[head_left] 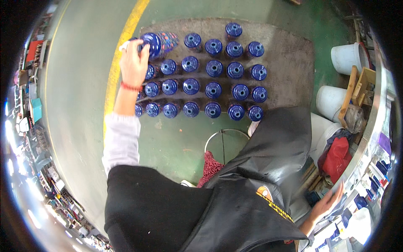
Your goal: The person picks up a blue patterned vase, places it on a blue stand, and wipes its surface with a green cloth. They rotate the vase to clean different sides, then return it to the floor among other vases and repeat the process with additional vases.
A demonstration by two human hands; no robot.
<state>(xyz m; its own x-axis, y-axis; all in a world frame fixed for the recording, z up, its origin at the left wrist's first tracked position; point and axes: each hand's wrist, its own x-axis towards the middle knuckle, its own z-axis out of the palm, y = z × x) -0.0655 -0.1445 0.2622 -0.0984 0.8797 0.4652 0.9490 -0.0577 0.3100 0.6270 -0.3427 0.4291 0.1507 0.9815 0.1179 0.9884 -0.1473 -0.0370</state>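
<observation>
My left hand (133,63), with a red cord at its wrist, reaches to the far left and grips the blue ringed end of a glossy vase-like piece (152,45). That piece is tilted, so its colourful patterned side shows on the right. Rows of similar blue pieces (214,67), round from above with a small dark hole in the middle, stand upright on a grey-brown board (289,71). At the lower right, my right hand (328,203) is beside a workbench, fingers stretched out and apparently holding nothing.
White buckets (346,59) line the right side, with a wooden frame (351,98) and a red cloth bundle (337,153) close by. A yellow line (113,84) runs along the green floor at left. Below the rows are a metal ring (222,131) and red patterned cloth (210,170).
</observation>
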